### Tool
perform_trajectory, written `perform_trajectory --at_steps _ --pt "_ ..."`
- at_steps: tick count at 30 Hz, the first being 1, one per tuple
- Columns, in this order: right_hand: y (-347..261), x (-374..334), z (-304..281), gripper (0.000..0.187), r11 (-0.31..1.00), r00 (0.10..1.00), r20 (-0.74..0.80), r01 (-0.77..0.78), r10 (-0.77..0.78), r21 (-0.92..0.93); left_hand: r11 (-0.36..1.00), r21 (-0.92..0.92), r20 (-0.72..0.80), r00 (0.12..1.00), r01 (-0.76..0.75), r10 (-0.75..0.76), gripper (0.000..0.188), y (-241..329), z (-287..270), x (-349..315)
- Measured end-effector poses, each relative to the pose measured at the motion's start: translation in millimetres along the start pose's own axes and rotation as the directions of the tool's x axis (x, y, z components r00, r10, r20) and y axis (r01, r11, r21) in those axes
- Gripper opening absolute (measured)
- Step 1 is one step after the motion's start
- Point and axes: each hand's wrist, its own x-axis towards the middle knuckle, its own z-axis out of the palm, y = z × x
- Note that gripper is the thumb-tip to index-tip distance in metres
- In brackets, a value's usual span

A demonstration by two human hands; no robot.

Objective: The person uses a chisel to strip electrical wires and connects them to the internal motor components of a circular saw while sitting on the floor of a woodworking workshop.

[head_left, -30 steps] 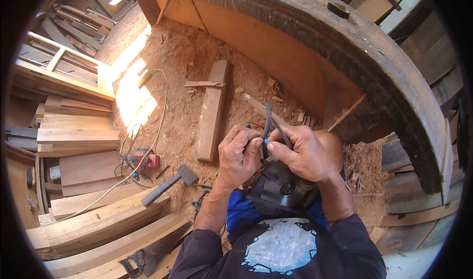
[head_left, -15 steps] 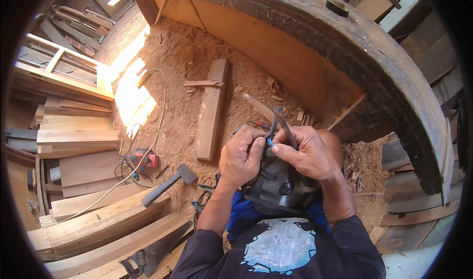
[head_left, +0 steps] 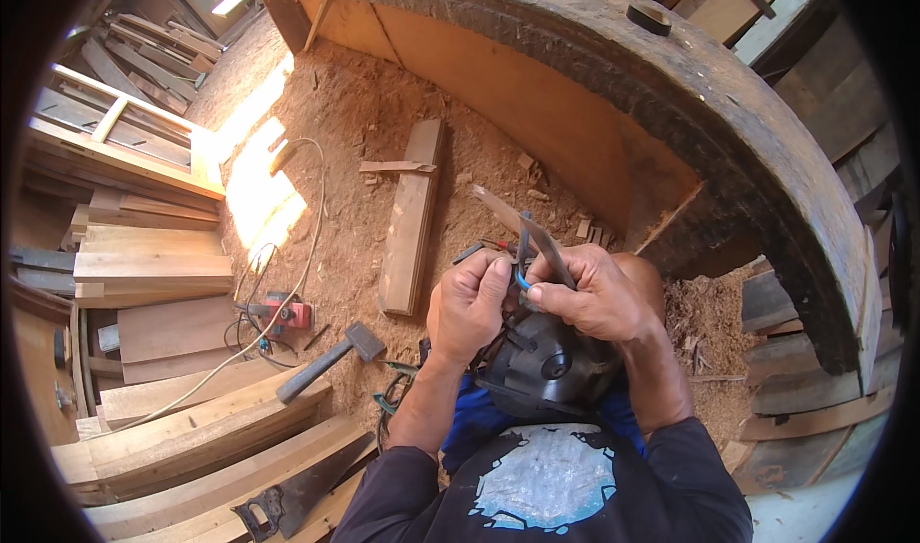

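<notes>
Both hands up mid-view at a dark cord (head_left: 523, 246) w/ a blue strip (head_left: 521, 279), just above a blk rounded machine housing (head_left: 551, 361).
On my feed the R hand (head_left: 594, 291) is closed, gripping a flat grey blade (head_left: 551, 253) that slants up-L, thumb next to the blue strip; my L hand (head_left: 471, 297) is curled w/ thumb on index, tips beside the cord, tho I can't tell if it's pinching it. Housing sits betw the legs, over blue clothing. Fwd on the sawdust floor I've got a long board (head_left: 413, 217) w/ a short slat (head_left: 398, 167) across its top; L of that, a hammer (head_left: 331, 361), red power tool (head_left: 287, 314) & handsaw (head_left: 305, 495) near planks (head_left: 196, 404). Big curved wooden piece (head_left: 585, 25) arcs overhead to R.
</notes>
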Motion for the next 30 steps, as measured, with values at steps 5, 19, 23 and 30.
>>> perform_trajectory --at_steps 5,19,23,30 --pt "-2.8 -3.7 1.4 0.011 0.989 0.994 0.014 -0.108 0.107 0.098 0.958 -0.284 0.093 0.996 0.02 0.006 0.02 -4.7 0.2 2.8" --pt "-15.0 -10.3 18.9 0.039 0.995 0.966 -0.251 -0.035 0.057 0.089 0.96 -0.281 -0.003 1.0 -0.009 0.009 0.02 7.4 10.1 6.0" --pt "-2.9 -16.4 18.4 0.054 0.985 0.928 -0.368 0.012 0.054 0.174 0.948 -0.319 -0.01 1.0 -0.021 0.018 0.021 9.7 12.1 6.4" --pt "5.0 -33.6 32.5 0.06 0.757 0.983 -0.182 0.109 0.014 0.645 0.925 -0.379 -0.003 1.0 0.002 -0.003 0.02 9.0 10.1 5.8"
